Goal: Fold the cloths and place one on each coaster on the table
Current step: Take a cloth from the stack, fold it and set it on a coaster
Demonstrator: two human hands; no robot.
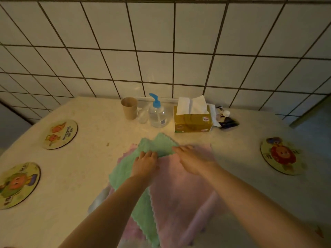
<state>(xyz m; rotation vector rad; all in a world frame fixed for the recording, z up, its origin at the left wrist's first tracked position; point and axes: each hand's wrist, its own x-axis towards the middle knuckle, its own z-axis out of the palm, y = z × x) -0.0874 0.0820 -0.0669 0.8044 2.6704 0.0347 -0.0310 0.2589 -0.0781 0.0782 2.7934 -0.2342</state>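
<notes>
White tiled wall (161,42) with dark grout, pale speckled table (80,158), dim warm light

Fluffy matt green cloth (125,169) and pink cloth (179,194) lie under glossy wall tiles (193,68).

A single wide-angle head view looks forward and steeply down from above the near edge of the table (80,176), close over the cloth pile (179,185). It faces the tiled wall (161,42) beyond the table's far edge, with straight lines bowed toward the frame's borders.
</notes>
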